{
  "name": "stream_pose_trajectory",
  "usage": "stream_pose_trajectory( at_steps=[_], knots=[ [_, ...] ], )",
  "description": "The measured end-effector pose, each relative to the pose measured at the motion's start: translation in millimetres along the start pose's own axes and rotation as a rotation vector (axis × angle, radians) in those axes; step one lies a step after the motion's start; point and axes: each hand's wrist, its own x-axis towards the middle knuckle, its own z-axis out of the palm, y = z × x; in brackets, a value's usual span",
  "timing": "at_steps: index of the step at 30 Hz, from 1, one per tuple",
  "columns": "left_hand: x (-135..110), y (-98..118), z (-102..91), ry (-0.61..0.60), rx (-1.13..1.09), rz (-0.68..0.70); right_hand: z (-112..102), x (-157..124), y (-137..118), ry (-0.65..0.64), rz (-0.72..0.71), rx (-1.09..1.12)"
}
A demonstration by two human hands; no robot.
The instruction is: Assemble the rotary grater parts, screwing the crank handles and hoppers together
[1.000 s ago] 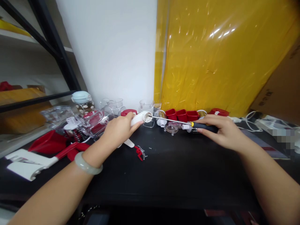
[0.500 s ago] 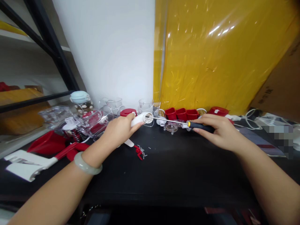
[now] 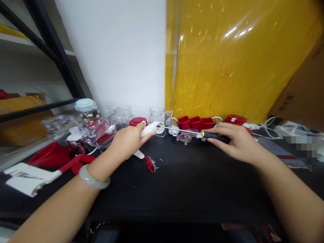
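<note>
My left hand (image 3: 130, 138) is closed around a white plastic part (image 3: 150, 129) whose round open end faces right. My right hand (image 3: 231, 140) grips the black and yellow handle of a screwdriver (image 3: 174, 129). The long shaft lies nearly level, and its tip reaches into the round opening of the white part; what it meets inside is hidden. Below my left hand, small screws (image 3: 154, 164) lie scattered on the black table (image 3: 192, 189), beside small red pieces (image 3: 149, 163) and a white flat strip (image 3: 138, 154).
Clear plastic parts (image 3: 60, 125) and a red scoop-shaped piece (image 3: 50, 153) crowd the left, near a white bracket (image 3: 30, 179). Red cups (image 3: 194, 123) and a spring part (image 3: 174, 126) line the back. A white cable (image 3: 272, 131) and a flat grey item (image 3: 280, 152) are at right.
Both hands hold nearly the same pose, with the screwdriver tip still in the white part. The whole view has shifted very slightly.
</note>
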Motion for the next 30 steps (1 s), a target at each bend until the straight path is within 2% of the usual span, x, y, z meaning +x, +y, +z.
stream_pose_trajectory(
  at_steps=[5,9,16,20,22,26,30],
  knots=[
    [-2,3,1.2,-0.002,0.115,0.001,1,-2,-4,-0.011,-0.010,-0.108],
    [-5,8,3.1,0.010,0.189,0.023,4,-5,-7,0.038,-0.048,-0.219],
    [-5,9,5.2,0.003,0.182,-0.020,7,-4,-26,0.205,-0.238,-0.461],
    [-4,10,5.9,-0.033,0.155,-0.022,5,-3,-34,0.235,-0.337,-0.642],
    [-4,11,5.6,-0.029,0.147,-0.028,5,-3,-35,0.256,-0.309,-0.674],
    [-4,12,4.5,-0.003,0.150,-0.042,6,-3,-33,0.264,-0.153,-0.697],
    [-4,12,4.4,-0.036,0.137,-0.024,5,-4,-32,0.242,-0.228,-0.752]
  ],
)
